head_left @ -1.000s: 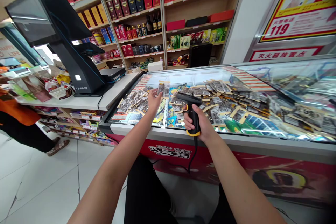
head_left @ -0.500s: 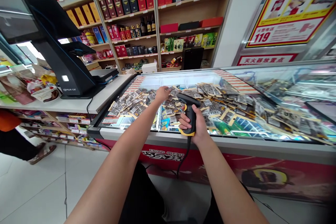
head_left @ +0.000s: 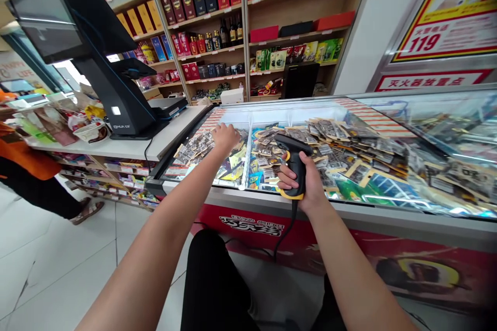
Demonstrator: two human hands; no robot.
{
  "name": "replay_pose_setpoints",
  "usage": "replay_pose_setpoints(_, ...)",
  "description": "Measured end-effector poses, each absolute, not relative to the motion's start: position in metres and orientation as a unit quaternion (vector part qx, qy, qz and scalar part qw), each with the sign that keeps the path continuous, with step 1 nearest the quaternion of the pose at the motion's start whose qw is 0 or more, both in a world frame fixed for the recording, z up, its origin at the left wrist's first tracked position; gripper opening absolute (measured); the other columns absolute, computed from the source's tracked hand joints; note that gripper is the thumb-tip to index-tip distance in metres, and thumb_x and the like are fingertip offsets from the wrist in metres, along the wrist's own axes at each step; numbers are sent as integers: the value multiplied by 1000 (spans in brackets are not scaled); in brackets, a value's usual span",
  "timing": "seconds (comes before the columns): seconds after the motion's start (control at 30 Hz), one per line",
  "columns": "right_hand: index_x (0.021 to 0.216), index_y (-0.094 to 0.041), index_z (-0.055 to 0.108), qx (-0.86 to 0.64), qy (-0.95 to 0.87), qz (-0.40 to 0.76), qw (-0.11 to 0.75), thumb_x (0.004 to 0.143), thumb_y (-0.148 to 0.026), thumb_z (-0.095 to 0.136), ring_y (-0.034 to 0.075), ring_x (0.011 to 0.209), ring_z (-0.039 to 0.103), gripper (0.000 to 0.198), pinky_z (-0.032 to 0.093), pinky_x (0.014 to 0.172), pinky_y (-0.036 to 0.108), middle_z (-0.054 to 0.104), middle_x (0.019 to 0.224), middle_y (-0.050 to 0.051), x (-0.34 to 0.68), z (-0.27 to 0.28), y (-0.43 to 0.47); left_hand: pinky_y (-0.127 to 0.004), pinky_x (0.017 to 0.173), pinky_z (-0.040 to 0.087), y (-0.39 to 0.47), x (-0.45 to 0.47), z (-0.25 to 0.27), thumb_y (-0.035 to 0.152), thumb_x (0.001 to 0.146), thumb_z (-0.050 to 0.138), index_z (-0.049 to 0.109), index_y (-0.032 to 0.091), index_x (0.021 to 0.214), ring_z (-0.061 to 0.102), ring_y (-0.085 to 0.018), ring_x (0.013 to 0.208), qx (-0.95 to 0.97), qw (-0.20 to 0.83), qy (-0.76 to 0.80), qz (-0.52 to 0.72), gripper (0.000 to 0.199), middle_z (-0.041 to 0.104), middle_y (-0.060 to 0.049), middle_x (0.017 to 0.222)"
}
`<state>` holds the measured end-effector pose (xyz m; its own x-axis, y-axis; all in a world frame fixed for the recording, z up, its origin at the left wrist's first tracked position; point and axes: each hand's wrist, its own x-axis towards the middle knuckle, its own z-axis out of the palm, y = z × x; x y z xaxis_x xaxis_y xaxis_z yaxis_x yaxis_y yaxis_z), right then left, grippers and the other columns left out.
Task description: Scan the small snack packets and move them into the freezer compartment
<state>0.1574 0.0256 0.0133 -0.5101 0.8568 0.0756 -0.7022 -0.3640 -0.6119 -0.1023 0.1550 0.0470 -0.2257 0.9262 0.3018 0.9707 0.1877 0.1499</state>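
Over the left section of the freezer (head_left: 264, 197), our left hand (head_left: 226, 137) is down at the small packets (head_left: 194, 147), fingers loosely bent; their tips are turned away, so we cannot tell whether they pinch one. Right of the white divider (head_left: 247, 163), our right hand (head_left: 312, 186) is wrapped firmly round the handle of the scanner (head_left: 295, 163), above more packets. For clean handling, we would pinch a single packet by its edge, leave its print uncovered, and let the cable (head_left: 294, 213) hang slack.
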Motion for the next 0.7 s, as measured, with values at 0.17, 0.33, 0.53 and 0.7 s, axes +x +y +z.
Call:
replay_pose_setpoints(0.17, 99, -22, 61, -131, -306, 816, 472, 88, -52, 82, 5, 39, 31, 38, 37, 41, 17, 43, 56, -10, 158, 15, 26, -66, 116, 33, 145, -132, 53, 49, 95, 65, 71, 18, 135, 43, -49, 147, -608, 44, -792, -48, 51, 57, -27, 156)
replay_pose_setpoints(0.33, 101, -23, 60, -126, -310, 814, 474, 87, -53, 82, 5, 39, 32, 40, 37, 41, 16, 42, 57, -10, 158, 14, 26, -65, 121, 27, 144, -132, 48, 44, 91, 70, 75, 16, 127, 40, -48, 150, -637, 12, -769, -59, 46, 63, -27, 147)
replay_pose_setpoints(0.53, 101, -22, 62, -126, -311, 812, 478, 86, -53, 84, 5, 39, 31, 40, 37, 40, 16, 43, 57, -10, 158, 14, 25, -68, 121, 24, 141, -133, 49, 38, 86, 74, 79, 24, 124, 37, -50, 153, -652, -17, -755, -66, 40, 63, -22, 150)
replay_pose_setpoints(0.7, 100, -21, 63, -122, -314, 813, 475, 83, -53, 86, 4, 39, 30, 43, 38, 41, 16, 44, 56, -10, 158, 14, 24, -73, 121, 23, 139, -136, 47, 33, 86, 74, 78, 30, 133, 33, -52, 157, -653, -36, -754, -58, 47, 58, -18, 159)
